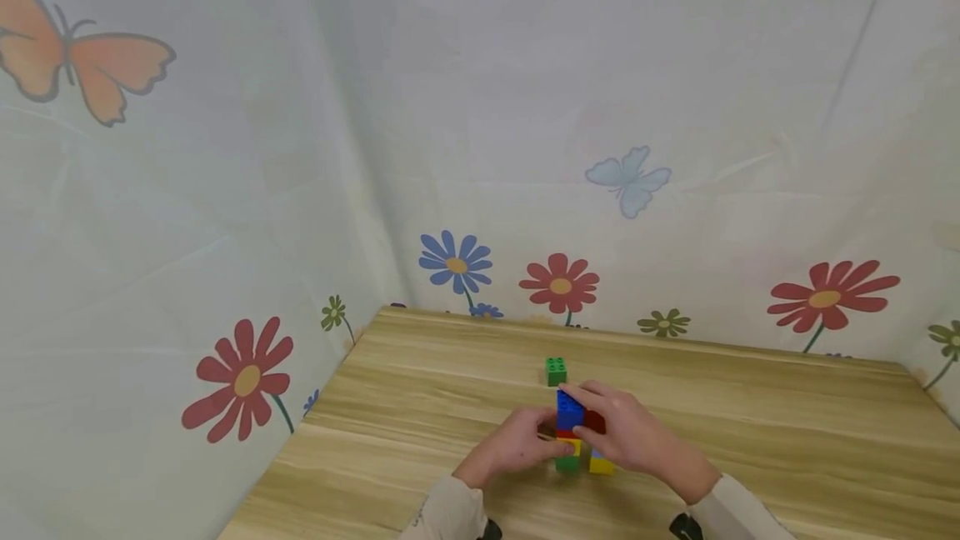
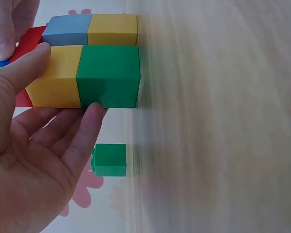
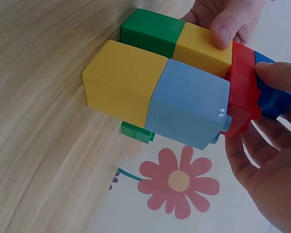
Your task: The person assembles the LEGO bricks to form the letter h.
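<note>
Two short columns of toy building bricks stand side by side. One has a green brick (image 2: 109, 77) under a yellow brick (image 2: 58, 77); the other has a second yellow brick (image 3: 121, 77) under a light blue brick (image 3: 191, 99). A longer red brick (image 3: 243, 90) lies across above the green-and-yellow column and reaches towards the light blue one, whose studs show. On the red brick sits a dark blue brick (image 1: 570, 415). My left hand (image 1: 517, 442) holds the upper yellow brick between thumb and fingers. With thumb and fingers, my right hand (image 1: 633, 427) grips the dark blue brick.
A separate green brick (image 1: 556, 372) stands studs up on the wooden table (image 1: 420, 373), just beyond the columns. Behind the table hangs a pale cloth (image 1: 480, 148) printed with flowers and butterflies.
</note>
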`<state>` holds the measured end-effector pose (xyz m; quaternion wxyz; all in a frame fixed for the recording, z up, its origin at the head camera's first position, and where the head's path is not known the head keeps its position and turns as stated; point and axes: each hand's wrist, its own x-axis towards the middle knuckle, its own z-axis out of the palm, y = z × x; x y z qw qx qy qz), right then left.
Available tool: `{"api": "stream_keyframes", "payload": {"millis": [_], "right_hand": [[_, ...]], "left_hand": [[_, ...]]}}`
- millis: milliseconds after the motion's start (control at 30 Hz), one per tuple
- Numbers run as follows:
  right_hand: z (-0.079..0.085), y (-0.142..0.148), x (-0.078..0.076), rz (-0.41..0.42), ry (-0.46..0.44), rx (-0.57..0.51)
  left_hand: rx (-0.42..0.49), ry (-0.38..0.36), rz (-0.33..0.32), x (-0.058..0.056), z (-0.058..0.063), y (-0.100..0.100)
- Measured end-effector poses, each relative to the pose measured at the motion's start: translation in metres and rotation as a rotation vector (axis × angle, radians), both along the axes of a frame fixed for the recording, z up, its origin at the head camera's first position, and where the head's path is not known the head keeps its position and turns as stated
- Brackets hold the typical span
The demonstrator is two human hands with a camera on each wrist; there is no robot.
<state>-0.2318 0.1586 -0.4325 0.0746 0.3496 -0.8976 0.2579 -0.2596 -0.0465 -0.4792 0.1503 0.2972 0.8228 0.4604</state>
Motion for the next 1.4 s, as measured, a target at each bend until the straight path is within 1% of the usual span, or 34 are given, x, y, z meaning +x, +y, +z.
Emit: {"api": "stream_keyframes", "payload": {"millis": [200,433,533,667,733,800,867,967,1100,1400], "right_hand": [[-0.003,-0.001,-0.002,0.024,-0.048,-0.080],[-0.006,-0.002,-0.003,0.034,-0.154,-0.155],[-0.006,-0.001,-0.003,0.022,-0.180,-0.191],[-0.005,0.002,-0.006,-0.001,-0.205,-0.284],[-0.004,0.004,-0.010,-0.019,-0.204,-0.329],[-0.005,0.007,-0.015,-0.059,-0.207,-0.351],[-0.007,0.010,-0.021,-0.106,-0.201,-0.357],[-0.012,0.015,-0.032,-0.157,-0.172,-0.335],[-0.020,0.020,-0.046,-0.181,-0.132,-0.278],[-0.035,0.016,-0.067,-0.236,-0.190,-0.177]], "left_hand": [[0.013,-0.010,0.004,-0.001,-0.001,-0.003],[0.034,-0.031,0.018,0.001,0.000,-0.008],[0.042,-0.041,0.025,0.001,-0.002,-0.011],[0.047,-0.042,0.044,0.001,-0.002,-0.014],[0.046,-0.043,0.057,0.001,-0.002,-0.015],[0.039,-0.045,0.068,0.001,-0.001,-0.017],[0.031,-0.047,0.075,0.001,-0.001,-0.018],[0.028,-0.059,0.084,0.001,0.000,-0.021],[0.034,-0.069,0.084,0.001,0.001,-0.023],[0.027,-0.067,0.068,0.002,0.002,-0.031]]}}
